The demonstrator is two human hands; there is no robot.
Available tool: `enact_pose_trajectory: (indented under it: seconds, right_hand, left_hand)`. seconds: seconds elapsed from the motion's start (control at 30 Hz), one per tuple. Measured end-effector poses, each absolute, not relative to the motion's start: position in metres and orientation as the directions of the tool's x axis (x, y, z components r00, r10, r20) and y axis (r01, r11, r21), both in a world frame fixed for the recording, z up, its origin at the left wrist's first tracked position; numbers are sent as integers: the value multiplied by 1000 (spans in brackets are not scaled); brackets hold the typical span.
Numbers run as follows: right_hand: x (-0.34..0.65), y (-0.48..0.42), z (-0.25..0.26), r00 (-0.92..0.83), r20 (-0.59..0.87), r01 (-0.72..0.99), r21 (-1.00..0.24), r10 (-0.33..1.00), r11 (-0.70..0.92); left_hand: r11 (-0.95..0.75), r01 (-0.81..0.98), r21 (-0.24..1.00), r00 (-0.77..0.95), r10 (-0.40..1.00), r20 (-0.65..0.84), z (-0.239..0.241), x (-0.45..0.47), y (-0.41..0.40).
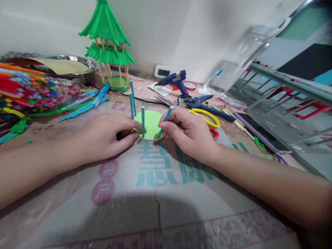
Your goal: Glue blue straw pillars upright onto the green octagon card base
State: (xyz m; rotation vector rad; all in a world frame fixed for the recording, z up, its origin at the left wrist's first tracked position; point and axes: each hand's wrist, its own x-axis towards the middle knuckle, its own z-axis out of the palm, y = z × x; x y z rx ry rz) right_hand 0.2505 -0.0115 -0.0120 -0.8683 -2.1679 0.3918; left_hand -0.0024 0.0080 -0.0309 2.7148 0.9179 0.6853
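Observation:
A light-green round disc (153,121) lies on the printed sheet between my hands. Three blue sticks stand upright at its left side, among them a front stick (143,121). The fingers of my left hand (112,131) pinch the disc's left edge, with one fingertip behind the front stick. Between thumb and fingers, my right hand (188,131) grips another blue stick (168,114). This one leans to the right, its lower end at the disc's right front edge. Whether that end is fixed to the disc I cannot tell.
Behind stands a green pagoda model (110,52) on orange sticks. A blue glue gun (176,82), a small digital clock (162,71), pliers (201,102) and yellow-handled scissors (207,117) lie beyond my right hand. A phone (261,131) is at right, craft materials (33,93) at left.

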Motion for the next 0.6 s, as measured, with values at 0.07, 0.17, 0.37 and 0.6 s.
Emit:
enact_pose_trajectory:
  seconds: [0.07,0.17,0.37,0.6]
  right_hand:
    - [251,-11,-12,-491,536,457,-513,687,727]
    - [251,-11,-13,-497,536,452,-511,682,731]
    - [251,-10,-12,-506,536,449,-506,676,737]
    - [250,-10,-12,-507,540,442,-506,672,740]
  left_hand:
    - [-789,522,324,700,613,366,-31,-3,8]
    - [-785,527,326,698,619,360,-31,-2,8]
    - [-776,537,331,697,629,345,-31,-2,8]
    - [-790,532,303,711,612,346,-32,-3,10]
